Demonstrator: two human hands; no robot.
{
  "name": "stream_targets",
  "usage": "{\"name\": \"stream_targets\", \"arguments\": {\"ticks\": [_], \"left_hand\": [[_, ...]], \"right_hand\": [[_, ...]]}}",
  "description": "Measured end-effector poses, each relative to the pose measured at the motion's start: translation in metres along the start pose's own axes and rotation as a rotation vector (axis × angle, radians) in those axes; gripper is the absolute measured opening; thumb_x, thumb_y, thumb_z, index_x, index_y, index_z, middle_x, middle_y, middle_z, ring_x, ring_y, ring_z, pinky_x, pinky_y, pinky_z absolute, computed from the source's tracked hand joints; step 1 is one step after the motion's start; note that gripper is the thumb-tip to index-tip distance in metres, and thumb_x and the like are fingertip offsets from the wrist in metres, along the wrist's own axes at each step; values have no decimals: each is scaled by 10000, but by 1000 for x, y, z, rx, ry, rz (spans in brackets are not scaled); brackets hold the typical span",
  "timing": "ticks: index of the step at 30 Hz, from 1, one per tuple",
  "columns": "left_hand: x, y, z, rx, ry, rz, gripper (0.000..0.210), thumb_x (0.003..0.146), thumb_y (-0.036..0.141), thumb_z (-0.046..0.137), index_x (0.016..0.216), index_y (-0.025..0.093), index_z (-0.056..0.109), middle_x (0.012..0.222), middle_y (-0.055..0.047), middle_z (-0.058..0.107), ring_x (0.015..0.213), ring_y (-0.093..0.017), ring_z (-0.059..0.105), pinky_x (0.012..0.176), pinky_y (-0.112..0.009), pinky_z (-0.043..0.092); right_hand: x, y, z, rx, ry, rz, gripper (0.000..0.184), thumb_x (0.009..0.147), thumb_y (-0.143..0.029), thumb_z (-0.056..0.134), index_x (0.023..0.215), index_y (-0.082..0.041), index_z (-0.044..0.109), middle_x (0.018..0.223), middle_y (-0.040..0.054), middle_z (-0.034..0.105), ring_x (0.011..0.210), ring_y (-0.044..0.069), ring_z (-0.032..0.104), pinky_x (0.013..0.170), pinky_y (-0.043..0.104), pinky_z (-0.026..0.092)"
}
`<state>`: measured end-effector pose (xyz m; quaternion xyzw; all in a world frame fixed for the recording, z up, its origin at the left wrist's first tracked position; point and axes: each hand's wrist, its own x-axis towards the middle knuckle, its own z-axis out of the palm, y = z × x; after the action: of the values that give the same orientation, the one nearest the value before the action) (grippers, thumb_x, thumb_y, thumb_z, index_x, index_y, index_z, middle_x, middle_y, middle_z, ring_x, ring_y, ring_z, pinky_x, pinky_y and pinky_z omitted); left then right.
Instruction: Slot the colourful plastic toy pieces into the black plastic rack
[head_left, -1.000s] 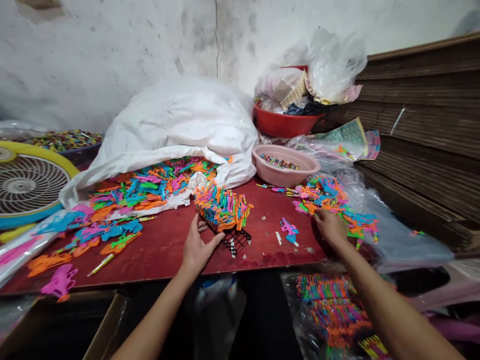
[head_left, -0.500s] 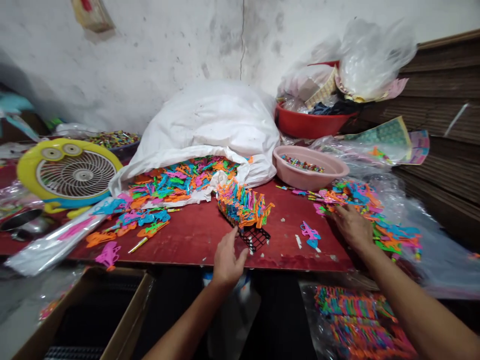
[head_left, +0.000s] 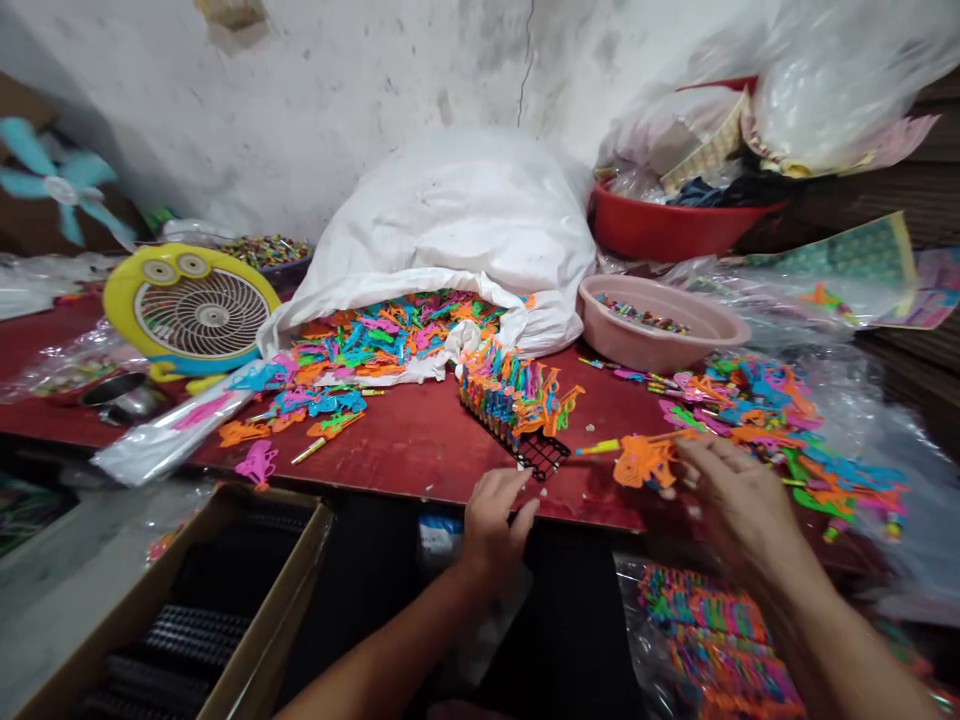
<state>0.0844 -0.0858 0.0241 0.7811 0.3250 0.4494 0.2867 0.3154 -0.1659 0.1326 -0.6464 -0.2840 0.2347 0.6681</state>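
My right hand [head_left: 742, 495] pinches an orange flat plastic toy [head_left: 646, 460] with a thin yellow-and-blue stick pointing left, over the red table. Just right of that hand spreads a loose pile of similar coloured toys [head_left: 787, 395]. At the front edge of the table rests my left hand [head_left: 495, 515], thumb apart from the fingers, fingertips beside the near end of a black grid rack [head_left: 546, 455]. Rows of coloured toys [head_left: 517, 385] stand upright in the rack, packed at its far part; bare grid shows at the near end.
Behind the rack, a white sack [head_left: 450, 220] spills toys onto the red table [head_left: 420, 440]. A pink basin [head_left: 667, 310] and red basin [head_left: 675, 225] stand right. A yellow fan [head_left: 202, 310] stands left. Below are a carton [head_left: 262, 630] of black racks and bagged toys [head_left: 712, 630].
My right hand has come left from the pile with the orange toy in it. My left hand stays by the rack. The view has turned left.
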Motion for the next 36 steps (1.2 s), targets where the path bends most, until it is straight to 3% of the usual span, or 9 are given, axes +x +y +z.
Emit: {"name": "stream_targets", "arguments": {"ticks": [1, 4, 10, 19, 24, 29, 32, 36], "left_hand": [[-1, 3, 1, 20, -14, 16, 395, 868, 219, 644, 1260, 190, 596, 1148, -93, 662, 1079, -238, 601, 943, -391, 492], [-3, 9, 1, 89, -46, 1, 502, 832, 265, 711, 1302, 168, 563, 1161, -109, 658, 1082, -267, 607, 937, -420, 491], [1, 4, -9, 133, -45, -119, 429, 855, 253, 686, 1264, 168, 593, 1006, -71, 687, 898, -213, 650, 838, -355, 506], [7, -8, -16, 122, 17, -107, 439, 921, 354, 604, 1329, 200, 558, 968, -50, 657, 760, -147, 615, 712, -260, 499], [10, -6, -27, 104, -6, -57, 487, 920, 375, 602, 1372, 213, 519, 958, -40, 626, 644, -109, 550, 679, -246, 485], [8, -5, -36, -42, -30, -12, 302, 929, 338, 574, 1174, 172, 631, 935, -46, 632, 644, -103, 524, 690, -244, 468], [5, -7, -36, -135, -122, -76, 199, 901, 346, 608, 935, 163, 679, 770, -16, 623, 608, -102, 514, 616, -221, 431], [4, -5, -34, -277, -270, -105, 240, 891, 358, 611, 1023, 180, 702, 815, -27, 694, 679, -128, 597, 656, -224, 456]], "right_hand": [[-12, 2, 10, 64, -81, 71, 336, 634, -453, 817, 710, -189, 623, 585, -22, 545, 493, 123, 500, 475, 245, 403], [-36, 12, 34, 168, -154, 192, 351, 623, -442, 839, 672, -186, 604, 612, -17, 565, 515, 112, 515, 472, 225, 434], [-47, 26, 51, 196, -206, 230, 336, 662, -449, 821, 736, -184, 628, 653, 2, 614, 541, 127, 554, 487, 237, 485], [-54, 29, 57, 206, -287, 264, 296, 745, -433, 773, 837, -187, 638, 675, 18, 647, 559, 141, 591, 535, 252, 505], [-52, 30, 53, 202, -352, 233, 251, 777, -414, 750, 827, -193, 641, 668, 10, 635, 576, 135, 583, 561, 245, 497], [-45, 27, 44, 160, -435, 243, 258, 759, -411, 770, 856, -198, 661, 749, 20, 661, 605, 133, 584, 581, 246, 494], [-41, 26, 41, 127, -477, 255, 268, 747, -417, 782, 843, -196, 664, 753, 22, 659, 622, 133, 585, 582, 238, 486], [-41, 24, 43, 111, -506, 247, 264, 749, -420, 780, 835, -195, 671, 753, 19, 648, 637, 132, 576, 571, 227, 465]]}}
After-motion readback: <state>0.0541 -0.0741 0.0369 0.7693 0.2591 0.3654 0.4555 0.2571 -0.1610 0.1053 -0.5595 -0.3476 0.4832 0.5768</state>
